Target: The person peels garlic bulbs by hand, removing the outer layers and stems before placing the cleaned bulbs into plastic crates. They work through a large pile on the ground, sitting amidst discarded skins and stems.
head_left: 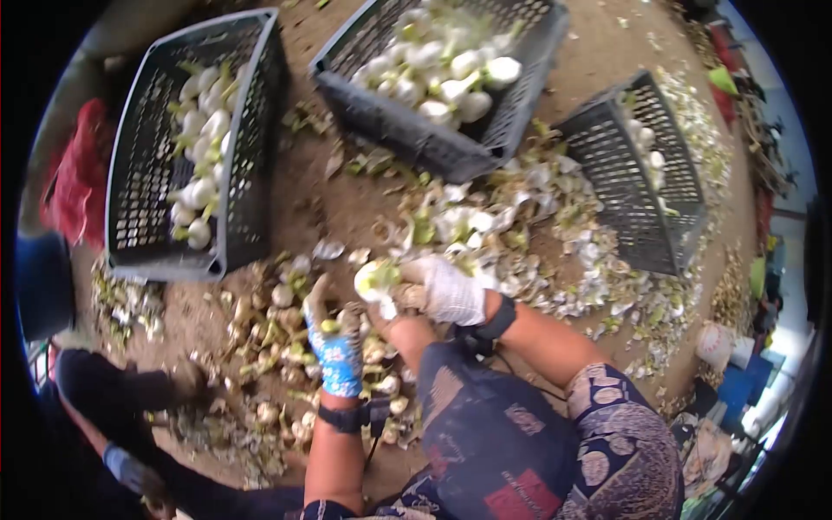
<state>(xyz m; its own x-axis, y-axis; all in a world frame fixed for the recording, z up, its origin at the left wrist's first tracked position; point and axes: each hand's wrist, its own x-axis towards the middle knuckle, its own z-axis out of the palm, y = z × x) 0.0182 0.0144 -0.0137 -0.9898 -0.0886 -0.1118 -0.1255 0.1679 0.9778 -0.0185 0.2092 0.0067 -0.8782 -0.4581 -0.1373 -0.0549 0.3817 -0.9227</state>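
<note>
My right hand (446, 293), in a whitish glove with soiled fingers, is closed on a white onion (373, 282) with a yellow-green patch. Just left of it is my left hand (335, 342), in a blue flowered glove. Its fingers are curled, and a small pale green bit shows between them; what it belongs to is hidden. Below and around my left hand lies a heap of unpeeled onions (269, 347) with dry stalks. Loose skins (472, 221) cover the ground beyond my right hand.
Black plastic crates with white onions stand ahead: one at left (247, 173), one at centre (407, 130), a tilted one at right (628, 173). A red mesh sack (78, 178) is at far left. Another person's gloved hand (134, 472) shows at lower left.
</note>
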